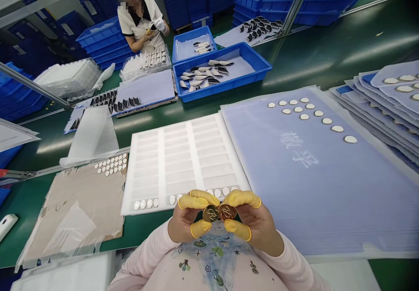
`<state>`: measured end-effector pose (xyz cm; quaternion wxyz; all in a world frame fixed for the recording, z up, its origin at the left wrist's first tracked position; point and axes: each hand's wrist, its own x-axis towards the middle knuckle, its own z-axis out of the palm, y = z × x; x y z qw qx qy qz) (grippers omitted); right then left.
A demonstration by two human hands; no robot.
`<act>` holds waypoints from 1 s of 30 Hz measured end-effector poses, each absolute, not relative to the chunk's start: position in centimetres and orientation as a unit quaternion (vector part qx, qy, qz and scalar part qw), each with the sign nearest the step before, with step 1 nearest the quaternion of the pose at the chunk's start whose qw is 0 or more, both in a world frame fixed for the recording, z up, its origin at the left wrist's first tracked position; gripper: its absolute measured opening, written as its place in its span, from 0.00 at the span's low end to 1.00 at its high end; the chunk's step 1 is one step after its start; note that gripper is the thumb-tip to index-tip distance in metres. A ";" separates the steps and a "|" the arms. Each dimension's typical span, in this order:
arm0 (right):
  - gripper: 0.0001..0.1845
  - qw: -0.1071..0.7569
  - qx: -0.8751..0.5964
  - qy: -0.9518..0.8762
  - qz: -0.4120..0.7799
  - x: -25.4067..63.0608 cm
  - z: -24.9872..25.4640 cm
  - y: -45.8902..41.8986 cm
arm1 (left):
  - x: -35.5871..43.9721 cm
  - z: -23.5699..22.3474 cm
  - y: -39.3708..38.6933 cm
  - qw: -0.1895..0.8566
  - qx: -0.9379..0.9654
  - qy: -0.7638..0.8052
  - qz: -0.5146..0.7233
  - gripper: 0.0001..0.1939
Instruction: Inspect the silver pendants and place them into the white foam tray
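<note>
My left hand (186,221) pinches a round gold disc (211,213) with script lettering on its face. Between the yellow-covered fingers of my right hand (255,221) is a second, similar gold disc (228,212), redder in its reflection. The two discs are side by side, edges close or touching, held upright over my lap. Just behind my hands lies a white foam tray (161,168) with slotted rows. White-faced round pieces (143,204) sit along its near row, partly hidden by my fingers.
Right of the tray, a bluish sheet (294,203) carries several white discs. A cardboard sheet (88,195) at left holds more. Stacked sheets (379,107) stand far right. Across the green bench are blue bins (222,83) with black-and-white parts and a co-worker (144,24) handling a piece.
</note>
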<state>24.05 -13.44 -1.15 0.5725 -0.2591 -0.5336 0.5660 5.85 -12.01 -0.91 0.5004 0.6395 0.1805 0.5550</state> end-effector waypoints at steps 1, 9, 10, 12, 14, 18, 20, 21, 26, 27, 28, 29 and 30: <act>0.16 0.563 -0.272 -0.533 0.570 24.2 -1.2 -13.5 | 5.8 -0.8 -11.9 0.501 0.639 0.181 0.555 0.18; 0.11 0.374 -0.492 -0.654 0.435 28.1 -0.6 -12.6 | 4.7 -2.4 -8.7 0.299 0.826 0.319 0.357 0.16; 0.11 0.335 -0.518 -0.677 0.401 28.5 -0.9 -12.4 | 4.8 -3.0 -8.2 0.267 0.853 0.344 0.287 0.13; 0.13 0.265 -0.566 -0.713 0.319 28.8 -2.1 -12.0 | 5.5 -4.4 -7.3 0.198 0.896 0.373 0.138 0.10; 0.14 0.205 -0.603 -0.737 0.228 28.4 -3.5 -11.6 | 6.5 -5.6 -6.6 0.139 0.919 0.367 0.037 0.08; 0.13 0.121 -0.637 -0.752 0.120 27.1 -5.8 -10.6 | 8.5 -6.2 -5.8 0.099 0.932 0.349 -0.006 0.07; 0.13 0.095 -0.655 -0.743 0.100 26.6 -6.5 -10.1 | 9.3 -6.0 -5.5 0.084 0.935 0.344 -0.016 0.08; 0.13 0.086 -0.661 -0.739 0.095 26.4 -6.8 -9.9 | 9.6 -6.0 -5.3 0.079 0.937 0.341 -0.019 0.09; 0.14 0.075 -0.661 -0.741 0.097 26.0 -8.1 -9.3 | 10.3 -6.7 -4.6 0.074 0.939 0.334 -0.023 0.07; 0.13 0.073 -0.661 -0.740 0.099 25.9 -8.2 -9.3 | 10.3 -6.9 -4.5 0.077 0.939 0.333 -0.023 0.07; 0.13 0.070 -0.662 -0.739 0.101 25.9 -8.2 -9.2 | 10.2 -7.2 -4.4 0.080 0.940 0.332 -0.022 0.07; 0.13 0.068 -0.663 -0.738 0.105 26.0 -8.2 -9.2 | 10.2 -7.4 -4.4 0.084 0.940 0.330 -0.020 0.07; 0.13 0.066 -0.664 -0.737 0.109 26.0 -8.1 -9.3 | 10.1 -7.6 -4.4 0.087 0.941 0.328 -0.018 0.08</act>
